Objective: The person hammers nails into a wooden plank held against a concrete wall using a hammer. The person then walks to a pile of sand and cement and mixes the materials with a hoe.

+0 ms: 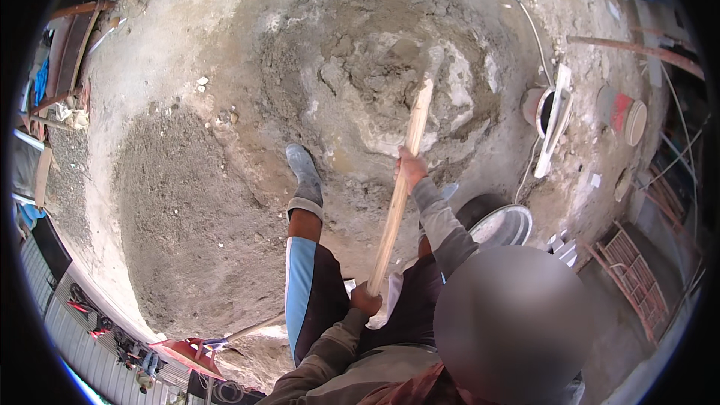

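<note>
My right hand (412, 168) is closed around the middle of a long wooden handle (398, 202). Lower down, my left hand (366, 299) grips the handle's near end, close to my lap. The handle slants up and away into a wet grey mound of mortar or concrete mix (365, 84). Whatever tool head it has is buried or coated in the mix, so its kind cannot be told. Pale wet material rings the mound's middle. My left rubber boot (304, 167) stands at the mound's near edge.
Right of my arm stands a round dark tub (517, 219). Farther right are a bucket (531, 107) beside white boards (554, 124) and a red-and-grey bucket (616, 109). A sand or gravel pile (191, 225) spreads at left. A red wheelbarrow (188, 357) is at lower left; a cable (529, 17) crosses the ground.
</note>
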`<state>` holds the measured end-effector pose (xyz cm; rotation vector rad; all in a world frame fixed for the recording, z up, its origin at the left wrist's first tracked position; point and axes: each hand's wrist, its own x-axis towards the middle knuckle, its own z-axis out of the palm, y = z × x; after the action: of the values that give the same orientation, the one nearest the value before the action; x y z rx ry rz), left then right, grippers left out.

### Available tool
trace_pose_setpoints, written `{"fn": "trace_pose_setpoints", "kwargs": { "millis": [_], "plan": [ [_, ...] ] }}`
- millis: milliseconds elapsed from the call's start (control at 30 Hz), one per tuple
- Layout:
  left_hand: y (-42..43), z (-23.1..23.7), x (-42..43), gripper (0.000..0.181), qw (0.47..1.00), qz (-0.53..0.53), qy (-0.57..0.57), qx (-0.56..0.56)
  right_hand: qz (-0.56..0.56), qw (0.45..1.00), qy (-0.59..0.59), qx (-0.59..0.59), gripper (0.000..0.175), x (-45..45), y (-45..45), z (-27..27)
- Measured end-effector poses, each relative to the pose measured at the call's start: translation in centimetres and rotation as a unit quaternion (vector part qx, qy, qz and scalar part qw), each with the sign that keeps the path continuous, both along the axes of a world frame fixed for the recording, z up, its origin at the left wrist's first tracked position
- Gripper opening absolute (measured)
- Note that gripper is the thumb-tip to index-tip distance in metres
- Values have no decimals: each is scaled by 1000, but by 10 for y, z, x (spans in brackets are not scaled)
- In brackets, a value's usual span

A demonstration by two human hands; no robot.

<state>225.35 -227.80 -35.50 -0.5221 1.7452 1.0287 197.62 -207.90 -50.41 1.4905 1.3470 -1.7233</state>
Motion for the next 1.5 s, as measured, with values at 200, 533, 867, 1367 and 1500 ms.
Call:
{"fn": "trace_pose_setpoints", "kwargs": {
  "millis": [200, 533, 867, 1367, 1500],
  "plan": [
    [-75, 93, -139, 36, 992, -122, 11, 6, -112, 993, 31, 2, 29, 0, -37, 64],
    [-113, 76, -294, 42, 921, -381, 77, 26, 64, 996, 7, -69, 41, 54, -142, 200],
    [-89, 113, -390, 15, 947, -308, -90, 27, -268, 957, 48, 102, 25, 185, -48, 213],
    [-38, 96, -521, 15, 874, -414, -214, 138, -620, 760, -180, 66, 19, 219, -425, 242],
    [-25, 88, -562, 23, 800, -549, -194, 146, -642, 756, -100, 81, 24, 114, -438, 245]
  ]
}}
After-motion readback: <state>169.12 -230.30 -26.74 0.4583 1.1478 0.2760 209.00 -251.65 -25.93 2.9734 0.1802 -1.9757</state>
